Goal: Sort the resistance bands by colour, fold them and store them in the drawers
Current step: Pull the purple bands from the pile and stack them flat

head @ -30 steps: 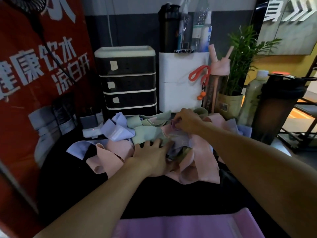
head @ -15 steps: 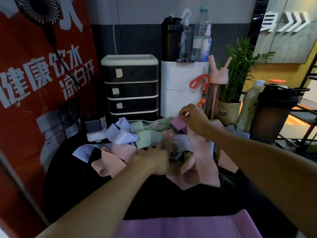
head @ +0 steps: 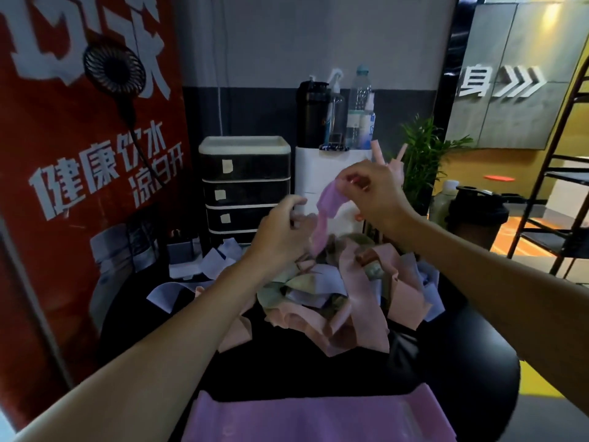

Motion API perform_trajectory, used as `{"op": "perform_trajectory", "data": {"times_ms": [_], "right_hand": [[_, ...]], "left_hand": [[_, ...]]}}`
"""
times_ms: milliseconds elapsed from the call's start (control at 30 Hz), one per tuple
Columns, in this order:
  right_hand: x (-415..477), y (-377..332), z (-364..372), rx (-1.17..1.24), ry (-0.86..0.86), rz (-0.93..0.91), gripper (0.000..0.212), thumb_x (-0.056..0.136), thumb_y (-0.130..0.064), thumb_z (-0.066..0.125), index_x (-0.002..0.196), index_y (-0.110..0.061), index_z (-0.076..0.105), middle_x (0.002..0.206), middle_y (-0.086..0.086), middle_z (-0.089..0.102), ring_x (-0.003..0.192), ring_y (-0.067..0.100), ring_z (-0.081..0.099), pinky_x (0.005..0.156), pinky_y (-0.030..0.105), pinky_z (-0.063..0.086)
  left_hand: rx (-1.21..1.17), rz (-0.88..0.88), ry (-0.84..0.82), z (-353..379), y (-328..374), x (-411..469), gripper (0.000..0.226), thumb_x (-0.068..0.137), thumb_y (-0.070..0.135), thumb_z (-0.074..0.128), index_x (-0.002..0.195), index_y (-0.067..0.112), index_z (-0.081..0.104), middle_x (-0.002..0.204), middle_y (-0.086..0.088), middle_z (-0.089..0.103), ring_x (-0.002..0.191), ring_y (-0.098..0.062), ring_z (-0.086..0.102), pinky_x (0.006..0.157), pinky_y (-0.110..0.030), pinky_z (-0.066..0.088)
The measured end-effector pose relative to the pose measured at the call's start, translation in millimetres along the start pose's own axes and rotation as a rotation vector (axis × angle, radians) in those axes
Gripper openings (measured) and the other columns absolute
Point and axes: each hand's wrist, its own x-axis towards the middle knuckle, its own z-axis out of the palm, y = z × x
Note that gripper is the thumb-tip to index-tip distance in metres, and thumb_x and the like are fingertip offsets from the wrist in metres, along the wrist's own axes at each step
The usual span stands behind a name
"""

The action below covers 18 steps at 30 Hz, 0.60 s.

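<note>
lifted purple band point(head: 328, 202) and drawers point(head: 245, 193). your right hand point(head: 376, 193) is raised just right of the drawers, at the height of their top. its fingers are curled and pinch the band's upper end. from there the band hangs toward the pile point(head: 350, 291), its long axis close to upright and leaning slightly left, with its lower end lost among the other bands. your left hand point(head: 280, 231) sits lower, in front of the drawers' lower right corner and just left of the hanging band. its fingers are curled, but blur hides whether they grip the band, so you cannot tell. the left hand is the nearer to the band's lower part and the right holds the top, so a pull upward and toward you would likely free it.

counts: one purple band is lifted. one flat purple sheet point(head: 318, 416) lies at the table point(head: 462, 362) edge farthest from the drawers. pink, lilac and green bands are tangled in the pile, several of each, too overlapped for an exact count. three labelled drawer fronts show, all closed.
</note>
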Motion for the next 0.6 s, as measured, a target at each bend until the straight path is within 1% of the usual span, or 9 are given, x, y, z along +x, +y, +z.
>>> {"op": "perform_trajectory", "data": {"times_ms": [67,133,200,233,267,333,433,500,600], "right_hand": [[-2.9,-18.5,-6.7,0.014,-0.028,-0.027,0.005,0.090,-0.009,0.066,0.088,-0.010,0.071,0.079,-0.008,0.062,0.075,0.022,0.061,0.078,0.038,0.051],[-8.5,-34.7,-11.3,0.034,-0.049,-0.046,0.010,0.088,-0.006,0.067,0.082,-0.014,0.068,0.070,-0.011,0.061,0.062,0.014,0.056,0.084,0.029,0.041],[-14.1,-45.9,-15.4,0.113,-0.082,0.003,0.011,0.087,-0.004,0.068,0.080,-0.013,0.067,0.068,-0.006,0.062,0.057,0.003,0.054,0.078,0.011,0.042],[-16.3,-50.3,-17.2,0.152,-0.101,0.028,0.013,0.088,-0.004,0.067,0.078,-0.012,0.066,0.068,-0.004,0.063,0.056,-0.001,0.054,0.077,0.006,0.041],[-18.8,-55.3,-19.2,0.181,-0.120,0.049,0.016,0.088,-0.004,0.067,0.075,-0.013,0.065,0.066,-0.005,0.063,0.055,-0.004,0.054,0.080,0.007,0.039],[-24.6,-65.6,-23.9,0.235,-0.151,0.087,0.020,0.089,-0.005,0.066,0.072,-0.015,0.062,0.061,-0.014,0.062,0.057,-0.005,0.056,0.085,0.009,0.030],[-31.9,-75.1,-30.4,0.438,-0.230,0.193,0.014,0.093,-0.003,0.060,0.078,-0.004,0.059,0.070,-0.003,0.058,0.083,-0.004,0.062,0.071,0.003,0.038],[-34.5,-76.0,-30.8,0.596,-0.292,0.264,0.017,0.093,-0.003,0.059,0.077,-0.009,0.056,0.063,-0.007,0.057,0.072,0.004,0.059,0.070,0.004,0.045],[-37.8,-75.6,-31.1,0.716,-0.352,0.310,0.011,0.090,-0.005,0.065,0.085,-0.011,0.056,0.065,-0.005,0.067,0.066,0.008,0.064,0.069,0.023,0.050]], "left_hand": [[-0.097,0.045,0.024,-2.3,11.7,-3.5,0.037,0.093,0.035,0.064,0.125,0.017,0.061,0.109,-0.003,0.067,0.098,-0.017,0.066,0.077,-0.029,0.057],[-0.134,0.078,0.074,-5.8,25.3,-9.3,0.021,0.091,0.027,0.069,0.110,0.018,0.068,0.102,-0.002,0.069,0.092,-0.018,0.067,0.070,-0.025,0.055],[-0.144,0.116,0.135,-11.1,35.1,-13.9,0.003,0.090,0.015,0.070,0.093,0.015,0.071,0.092,-0.008,0.072,0.085,-0.023,0.068,0.070,-0.030,0.056],[-0.147,0.130,0.153,-14.6,38.6,-16.2,0.004,0.090,0.012,0.069,0.088,0.010,0.071,0.088,-0.012,0.072,0.081,-0.027,0.068,0.071,-0.035,0.056],[-0.145,0.139,0.164,-18.2,40.9,-17.8,0.008,0.091,0.010,0.067,0.086,0.006,0.071,0.086,-0.016,0.072,0.077,-0.028,0.067,0.071,-0.037,0.056],[-0.134,0.149,0.174,-25.8,47.1,-20.4,0.010,0.092,0.010,0.065,0.085,0.005,0.070,0.083,-0.016,0.072,0.071,-0.018,0.064,0.069,-0.035,0.054],[-0.135,0.151,0.161,-36.7,59.0,-22.0,0.009,0.093,0.008,0.065,0.087,0.014,0.067,0.080,-0.005,0.071,0.068,-0.006,0.063,0.066,-0.027,0.057],[-0.161,0.158,0.156,-42.8,67.1,-23.2,0.004,0.093,0.008,0.067,0.091,0.012,0.068,0.080,-0.004,0.071,0.065,-0.005,0.064,0.062,-0.023,0.056],[-0.189,0.183,0.183,-51.8,77.9,-24.6,0.002,0.092,0.009,0.069,0.090,0.010,0.070,0.078,-0.005,0.071,0.063,-0.004,0.065,0.060,-0.018,0.056]]}}
